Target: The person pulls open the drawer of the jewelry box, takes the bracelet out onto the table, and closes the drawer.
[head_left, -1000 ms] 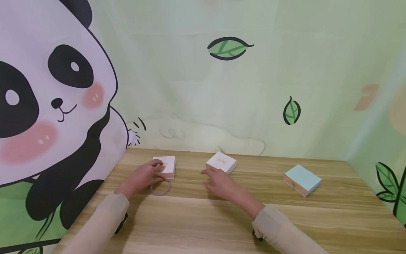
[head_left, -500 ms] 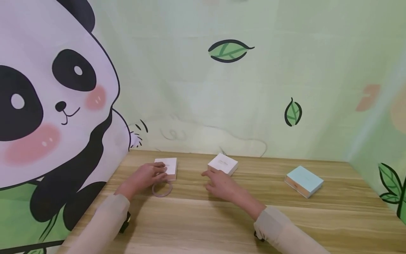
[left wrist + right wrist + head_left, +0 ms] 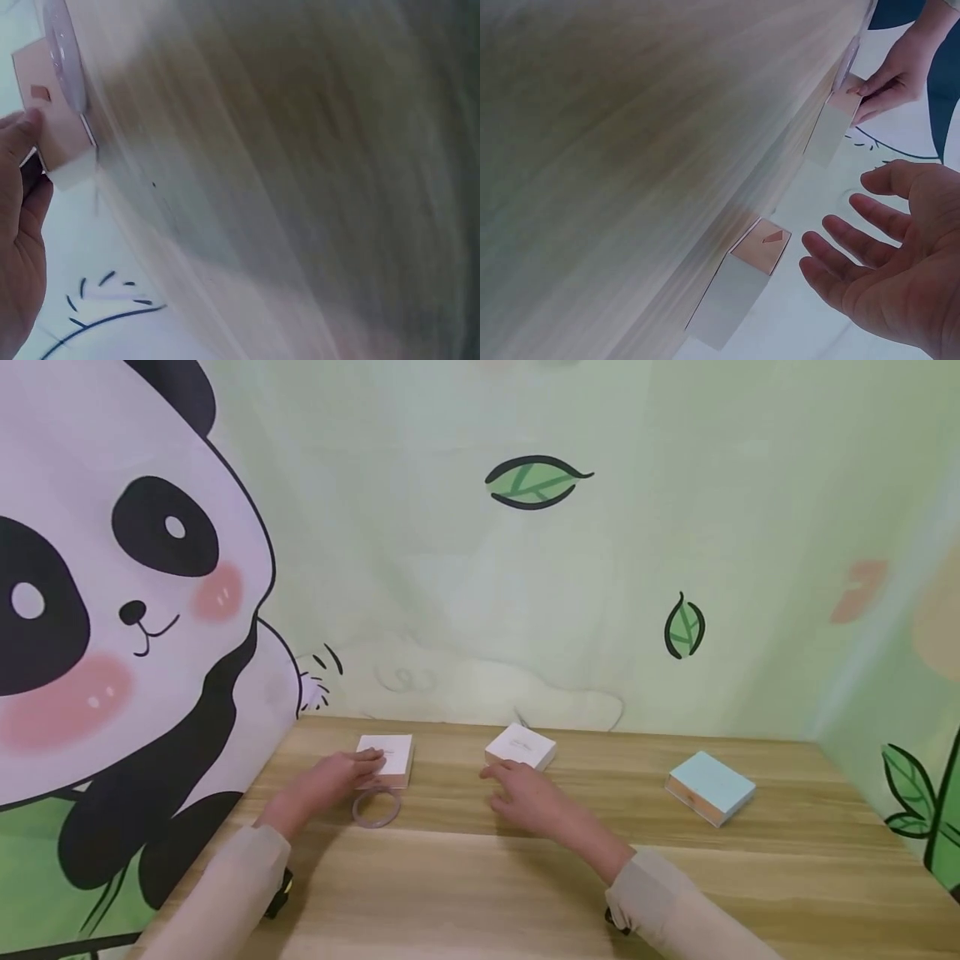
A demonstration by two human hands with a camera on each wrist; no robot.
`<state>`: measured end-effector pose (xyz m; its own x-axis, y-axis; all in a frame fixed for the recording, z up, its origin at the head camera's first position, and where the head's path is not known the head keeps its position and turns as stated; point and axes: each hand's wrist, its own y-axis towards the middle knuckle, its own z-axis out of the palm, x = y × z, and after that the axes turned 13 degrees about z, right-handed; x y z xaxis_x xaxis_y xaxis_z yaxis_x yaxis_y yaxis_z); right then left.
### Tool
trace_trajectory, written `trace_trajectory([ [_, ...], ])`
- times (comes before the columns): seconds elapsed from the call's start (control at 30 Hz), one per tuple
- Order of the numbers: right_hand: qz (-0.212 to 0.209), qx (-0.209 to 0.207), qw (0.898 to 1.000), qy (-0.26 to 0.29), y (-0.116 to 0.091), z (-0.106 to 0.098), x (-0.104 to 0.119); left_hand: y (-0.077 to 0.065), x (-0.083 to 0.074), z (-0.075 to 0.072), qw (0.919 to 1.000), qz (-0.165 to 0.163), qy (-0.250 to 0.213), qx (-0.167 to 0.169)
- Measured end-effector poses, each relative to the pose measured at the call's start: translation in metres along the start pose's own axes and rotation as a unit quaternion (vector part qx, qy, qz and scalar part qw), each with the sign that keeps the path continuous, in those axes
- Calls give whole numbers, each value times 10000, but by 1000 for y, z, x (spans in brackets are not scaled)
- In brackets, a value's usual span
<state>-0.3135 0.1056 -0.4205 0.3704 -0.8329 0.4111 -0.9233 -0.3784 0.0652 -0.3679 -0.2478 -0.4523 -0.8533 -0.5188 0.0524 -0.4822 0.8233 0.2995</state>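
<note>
My left hand [image 3: 347, 775] rests on the left white box [image 3: 397, 750], fingers over its lid. In the left wrist view, the thumb touches the pinkish front face [image 3: 64, 139] of that box near its top edge. A pale lilac ring like a bangle [image 3: 377, 808] lies on the table against the box's front. My right hand [image 3: 528, 797] hovers before the middle white box [image 3: 521, 747]. In the right wrist view, its fingers [image 3: 838, 259] are spread and loosely bent, apart from that box [image 3: 731, 296], and hold nothing.
A light blue box [image 3: 711, 781] with an orange-brown front stands on the right of the wooden table [image 3: 450, 885]. Behind the table hangs a green backdrop [image 3: 420, 568] printed with a panda and leaves. Dark wrist devices show under both sleeves.
The left fingers have flattened on the box lid, and the left forearm has shifted slightly left. The right hand has stayed nearly still. The boxes and ring stand as before.
</note>
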Motion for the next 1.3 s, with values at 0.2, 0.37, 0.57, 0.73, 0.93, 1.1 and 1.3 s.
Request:
trace_trajectory([
  [0.2, -117, -156, 9998, -52, -6, 4, -5, -1, -16, -1, 9991, -253, -28, -334],
  [0.37, -533, -316, 9980, -88, -13, -1, -8, -22, -27, -9, 9933, -1077, -62, -408],
  [0.57, -560, -304, 9978, -205, -27, -15, -14, -48, -44, -27, 9864, -1578, 53, -466],
  [0.73, -427, -406, 9974, -418, -36, -26, -22, -53, -67, -35, 9906, -1337, 166, -236],
  [0.93, -101, -311, 9985, -430, -46, -33, -31, -44, -109, -37, 9902, -1399, 38, -23],
  [1.1, 75, -283, 9988, -399, -58, -35, -44, -25, -144, -41, 9920, -1256, -75, -1],
  [1.3, 109, -325, 9982, -497, -68, -42, -57, 4, -168, -50, 9946, -1038, -99, 15],
])
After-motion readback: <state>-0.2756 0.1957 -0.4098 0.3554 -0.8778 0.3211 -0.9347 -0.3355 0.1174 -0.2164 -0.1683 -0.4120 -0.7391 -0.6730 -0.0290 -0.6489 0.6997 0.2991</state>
